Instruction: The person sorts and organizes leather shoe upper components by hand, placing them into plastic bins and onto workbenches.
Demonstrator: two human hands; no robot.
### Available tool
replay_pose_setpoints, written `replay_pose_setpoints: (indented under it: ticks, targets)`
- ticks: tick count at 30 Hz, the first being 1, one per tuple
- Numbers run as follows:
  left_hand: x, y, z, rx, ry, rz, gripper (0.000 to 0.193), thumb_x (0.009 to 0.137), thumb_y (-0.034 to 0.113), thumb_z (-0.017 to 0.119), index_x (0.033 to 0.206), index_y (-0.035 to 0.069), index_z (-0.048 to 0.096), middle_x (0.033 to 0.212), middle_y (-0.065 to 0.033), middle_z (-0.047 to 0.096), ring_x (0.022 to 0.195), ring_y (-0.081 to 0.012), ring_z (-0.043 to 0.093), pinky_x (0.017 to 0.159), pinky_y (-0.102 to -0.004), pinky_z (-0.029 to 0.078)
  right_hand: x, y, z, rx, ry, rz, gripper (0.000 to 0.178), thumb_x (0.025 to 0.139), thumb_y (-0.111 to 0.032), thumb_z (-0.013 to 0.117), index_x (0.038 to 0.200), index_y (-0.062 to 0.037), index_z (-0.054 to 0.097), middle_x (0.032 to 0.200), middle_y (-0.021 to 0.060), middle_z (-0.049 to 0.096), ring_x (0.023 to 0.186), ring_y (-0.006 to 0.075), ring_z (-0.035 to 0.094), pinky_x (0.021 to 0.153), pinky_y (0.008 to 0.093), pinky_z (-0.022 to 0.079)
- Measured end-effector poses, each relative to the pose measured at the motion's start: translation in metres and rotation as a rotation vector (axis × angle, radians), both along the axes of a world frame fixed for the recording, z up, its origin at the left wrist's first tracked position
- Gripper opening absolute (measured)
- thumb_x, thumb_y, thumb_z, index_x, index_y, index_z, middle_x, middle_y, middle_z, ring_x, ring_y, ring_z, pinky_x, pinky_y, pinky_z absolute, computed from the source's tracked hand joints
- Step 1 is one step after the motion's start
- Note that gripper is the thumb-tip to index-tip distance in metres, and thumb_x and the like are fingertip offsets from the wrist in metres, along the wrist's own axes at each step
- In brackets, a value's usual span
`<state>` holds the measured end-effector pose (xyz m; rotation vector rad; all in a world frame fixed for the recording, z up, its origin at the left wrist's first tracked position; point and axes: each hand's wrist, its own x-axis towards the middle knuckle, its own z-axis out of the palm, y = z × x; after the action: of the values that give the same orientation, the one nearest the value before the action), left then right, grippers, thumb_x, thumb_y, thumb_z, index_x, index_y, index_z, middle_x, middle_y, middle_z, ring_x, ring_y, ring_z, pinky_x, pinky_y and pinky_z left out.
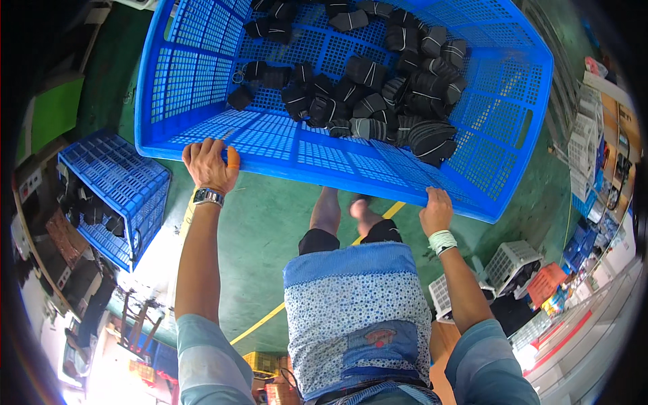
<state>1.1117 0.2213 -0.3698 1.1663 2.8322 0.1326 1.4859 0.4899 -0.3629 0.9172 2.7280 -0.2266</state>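
Note:
A large blue plastic crate [270, 156] with meshed walls fills the upper middle, its near rim in front of me. Inside lie many small dark bundles [432, 140], black and grey, each tied with a thin pale band. My left hand [210, 165] is wrapped over the near rim on the left, with an orange cover on one digit. Farther right, my right hand [437, 210] grips the same rim near its corner. What the fingers do on the rim's inner side is partly hidden. A watch is on my left wrist, a pale band on my right.
Another blue crate [128, 182] holding dark items stands at the left. White crates [511, 264] and a red-orange basket [547, 283] are at the lower right. Yellow lines [260, 322] cross the green floor [270, 223]. Cluttered benches and shelves run along both sides.

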Motion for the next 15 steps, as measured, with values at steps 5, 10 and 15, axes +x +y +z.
replay_pose_setpoints:
  ticks: [5, 10, 15]
  targets:
    - [-0.002, -0.004, -0.003, -0.027, 0.006, -0.031, 0.020, 0.073, 0.027, 0.049, 0.069, 0.009, 0.056, 0.074, -0.0067, 0.053, 0.077, -0.0264, 0.048, 0.085, -0.0400, 0.031, 0.013, -0.031, -0.005, -0.102, -0.073, -0.149, 0.033, 0.065, 0.001, 0.055, 0.098, 0.0016, 0.058, 0.103, 0.0185, 0.060, 0.100, 0.0308, 0.055, 0.094, 0.0412, 0.039]
    - [-0.010, -0.009, 0.001, -0.023, 0.075, -0.128, 0.019, 0.073, 0.027, 0.049, 0.068, 0.009, 0.054, 0.076, -0.0085, 0.053, 0.078, -0.0271, 0.048, 0.084, -0.0400, 0.031, 0.020, -0.063, -0.003, -0.102, -0.021, -0.250, 0.031, 0.067, -0.001, 0.055, 0.098, 0.0011, 0.058, 0.103, 0.0182, 0.060, 0.100, 0.0302, 0.055, 0.095, 0.0405, 0.038]
    - [-0.011, -0.012, 0.009, -0.130, 0.060, -0.213, 0.021, 0.073, 0.030, 0.047, 0.072, 0.009, 0.053, 0.079, -0.0094, 0.052, 0.082, -0.0280, 0.047, 0.086, -0.0421, 0.030, 0.035, -0.105, -0.001, -0.089, -0.009, -0.384, 0.031, 0.067, -0.003, 0.056, 0.098, 0.0011, 0.058, 0.103, 0.0176, 0.060, 0.101, 0.0304, 0.055, 0.096, 0.0407, 0.036]
